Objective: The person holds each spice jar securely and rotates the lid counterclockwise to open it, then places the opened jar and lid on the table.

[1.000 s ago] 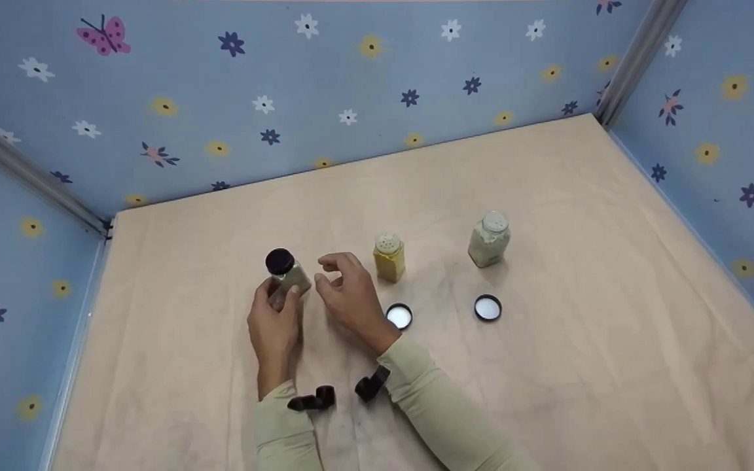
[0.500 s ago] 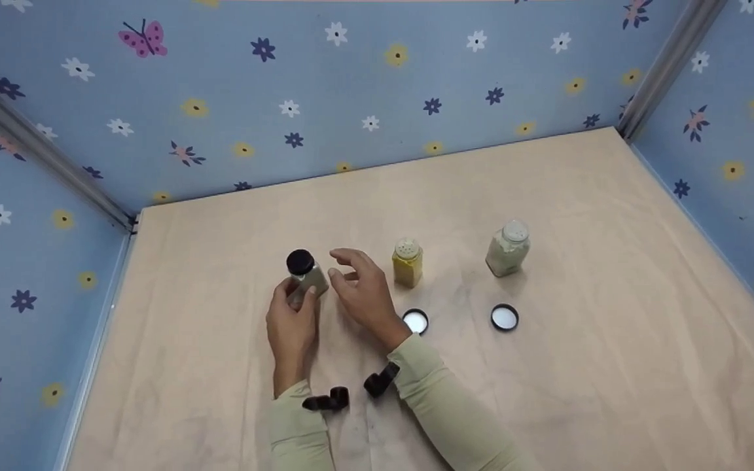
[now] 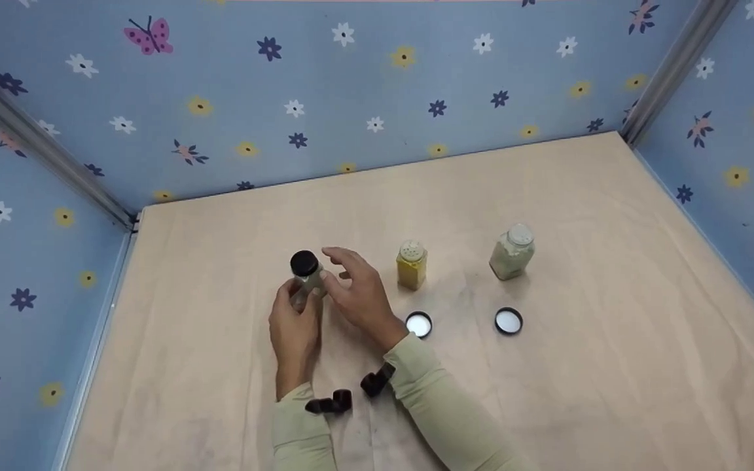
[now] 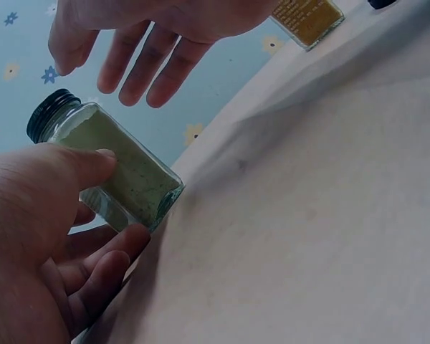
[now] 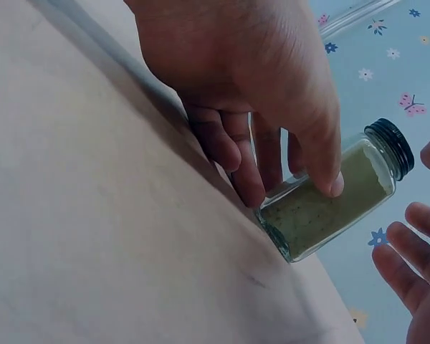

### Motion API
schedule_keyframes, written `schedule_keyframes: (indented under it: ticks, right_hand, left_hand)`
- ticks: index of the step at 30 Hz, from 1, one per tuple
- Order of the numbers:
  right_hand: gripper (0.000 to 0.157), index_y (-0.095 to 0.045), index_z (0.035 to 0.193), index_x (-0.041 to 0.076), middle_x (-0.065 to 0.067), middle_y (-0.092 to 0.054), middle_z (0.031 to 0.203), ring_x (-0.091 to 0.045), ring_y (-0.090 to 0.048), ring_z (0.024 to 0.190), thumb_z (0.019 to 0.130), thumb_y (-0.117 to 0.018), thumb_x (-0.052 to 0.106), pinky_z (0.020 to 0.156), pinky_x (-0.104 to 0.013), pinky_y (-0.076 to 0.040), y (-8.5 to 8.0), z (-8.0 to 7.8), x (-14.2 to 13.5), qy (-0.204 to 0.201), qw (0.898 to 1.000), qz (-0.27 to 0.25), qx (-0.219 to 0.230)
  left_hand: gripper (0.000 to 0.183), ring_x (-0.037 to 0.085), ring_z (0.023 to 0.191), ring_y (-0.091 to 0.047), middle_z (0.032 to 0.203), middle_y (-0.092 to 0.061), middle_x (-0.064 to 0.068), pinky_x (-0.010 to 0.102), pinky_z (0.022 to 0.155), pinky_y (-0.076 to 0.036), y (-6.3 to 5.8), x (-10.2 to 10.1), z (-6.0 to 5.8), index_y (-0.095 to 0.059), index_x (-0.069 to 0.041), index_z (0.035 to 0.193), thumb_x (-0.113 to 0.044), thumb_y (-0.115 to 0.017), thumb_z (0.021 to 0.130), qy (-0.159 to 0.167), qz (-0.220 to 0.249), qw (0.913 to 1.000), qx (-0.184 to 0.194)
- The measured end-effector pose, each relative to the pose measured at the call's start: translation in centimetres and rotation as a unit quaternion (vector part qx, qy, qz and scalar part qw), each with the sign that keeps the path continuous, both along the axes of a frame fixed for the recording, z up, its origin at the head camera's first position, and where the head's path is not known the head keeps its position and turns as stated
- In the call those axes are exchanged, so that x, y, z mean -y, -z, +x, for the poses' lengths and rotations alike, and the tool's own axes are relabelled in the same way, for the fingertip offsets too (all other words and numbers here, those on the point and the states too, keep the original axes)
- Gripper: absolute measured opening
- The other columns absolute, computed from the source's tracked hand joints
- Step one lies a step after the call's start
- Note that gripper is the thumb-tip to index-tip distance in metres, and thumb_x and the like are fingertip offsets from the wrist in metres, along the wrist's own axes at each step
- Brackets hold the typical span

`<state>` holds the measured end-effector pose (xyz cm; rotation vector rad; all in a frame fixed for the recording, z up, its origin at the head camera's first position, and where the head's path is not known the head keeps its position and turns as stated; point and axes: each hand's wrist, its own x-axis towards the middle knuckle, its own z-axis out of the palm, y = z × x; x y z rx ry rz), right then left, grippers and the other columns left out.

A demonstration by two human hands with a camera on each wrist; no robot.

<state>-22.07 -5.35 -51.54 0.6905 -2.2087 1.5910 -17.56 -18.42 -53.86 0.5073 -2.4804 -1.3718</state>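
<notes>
A glass spice jar (image 4: 129,161) with greenish powder and a black screw lid (image 3: 305,263) is held tilted in my left hand (image 3: 293,327). The left thumb lies along the glass, fingers on the other side, the jar's base close over the cloth. My right hand (image 3: 360,291) is beside the jar, its fingers extended near the lid; in the head view its thumb overlaps the jar's side. In the right wrist view the right hand (image 5: 426,279) shows at the right edge, a gap between its fingers and the jar.
A yellow spice shaker (image 3: 411,267) and a pale green one (image 3: 512,254) stand uncovered, perforated tops showing. In front of them two black lids lie white inside up, the nearer lid (image 3: 419,324) by my right wrist and the other lid (image 3: 508,321) farther right. Flowered blue panels (image 3: 377,85) border the beige cloth.
My right hand has moved left, closer to the jar and its lid. The left hand keeps its hold on the jar. The head view has shifted a little.
</notes>
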Motion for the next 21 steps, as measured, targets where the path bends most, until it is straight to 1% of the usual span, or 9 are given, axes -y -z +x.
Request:
schedule_keyframes:
  ticks: [4,8,10,15,21]
  right_hand:
    - [0.042,-0.050,0.133,0.019,0.005,-0.052,0.128,-0.019,-0.055,0.106,0.092,-0.058,0.022,0.076,-0.035,-0.052,-0.5,0.0,0.0,-0.012,1.000,0.015,-0.001]
    - [0.047,-0.044,0.138,0.021,0.006,-0.048,0.134,-0.018,-0.053,0.109,0.093,-0.055,0.028,0.078,-0.034,-0.051,-1.2,0.2,0.3,-0.038,0.999,0.038,0.005]
    - [0.048,-0.042,0.139,0.020,0.005,-0.047,0.135,-0.017,-0.053,0.111,0.094,-0.054,0.030,0.078,-0.033,-0.051,-1.5,0.4,0.4,-0.048,0.998,0.047,0.007]
    - [0.047,-0.043,0.139,0.015,0.004,-0.047,0.135,-0.013,-0.051,0.113,0.095,-0.052,0.030,0.078,-0.029,-0.050,-1.6,0.6,0.4,-0.055,0.997,0.061,0.008]
    - [0.045,-0.047,0.136,0.013,0.002,-0.051,0.130,-0.007,-0.049,0.112,0.094,-0.054,0.027,0.077,-0.028,-0.050,-1.4,0.7,0.4,-0.049,0.996,0.077,0.000]
  left_hand:
    - [0.055,0.019,0.118,-0.050,0.130,-0.052,0.004,0.041,0.097,-0.039,0.0,-0.1,0.0,-0.046,-0.017,0.134,-0.045,-0.057,0.089,0.002,0.002,1.0000,0.008]
    - [0.058,0.018,0.117,-0.051,0.128,-0.054,0.001,0.041,0.095,-0.040,-0.2,0.2,0.0,-0.048,-0.020,0.132,-0.054,-0.056,0.086,-0.006,0.002,1.0000,0.003]
    - [0.058,0.018,0.118,-0.050,0.127,-0.055,0.000,0.042,0.095,-0.039,-0.3,0.2,0.0,-0.049,-0.020,0.131,-0.054,-0.055,0.086,-0.005,0.003,1.0000,-0.001]
    - [0.056,0.017,0.120,-0.048,0.126,-0.056,-0.001,0.042,0.096,-0.038,-0.4,0.2,0.0,-0.049,-0.020,0.131,-0.054,-0.055,0.086,-0.006,0.008,0.9999,-0.003]
    - [0.062,0.017,0.119,-0.048,0.125,-0.056,-0.003,0.041,0.095,-0.039,-0.2,0.0,0.2,-0.049,-0.022,0.131,-0.062,-0.051,0.084,-0.007,0.008,0.9999,-0.004]
